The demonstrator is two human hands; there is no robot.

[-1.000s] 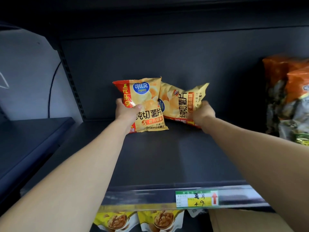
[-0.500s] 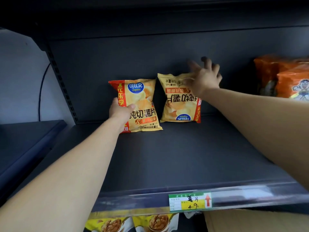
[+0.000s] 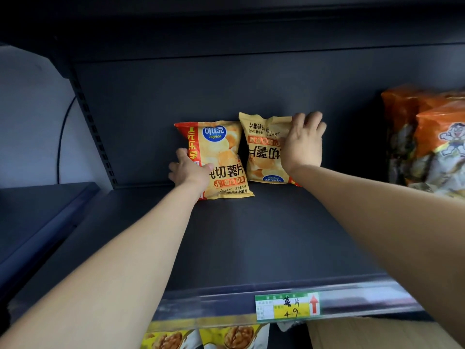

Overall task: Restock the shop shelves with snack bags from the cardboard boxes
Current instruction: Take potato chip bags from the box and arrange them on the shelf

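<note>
Two yellow potato-chip bags stand at the back of the dark shelf [image 3: 264,235]. The left bag [image 3: 221,157] stands upright with its blue logo on top; my left hand [image 3: 188,171] grips its lower left edge, thumb across the front. The right bag [image 3: 264,149] stands upside down and leans on the back panel. My right hand [image 3: 303,142] holds its right side, fingers curled over the top right corner. The two bags touch side by side.
Orange snack bags [image 3: 425,139] crowd the shelf's right end. A price tag [image 3: 286,307] sits on the front rail. Below are yellow walnut-print bags [image 3: 201,338] and a cardboard box [image 3: 352,333]. A lower dark shelf [image 3: 37,217] lies to the left.
The right bag went from lying tilted behind the left bag to standing upside down beside it. My right hand shifted from the bag's top down onto its right side. My left hand kept its grip.
</note>
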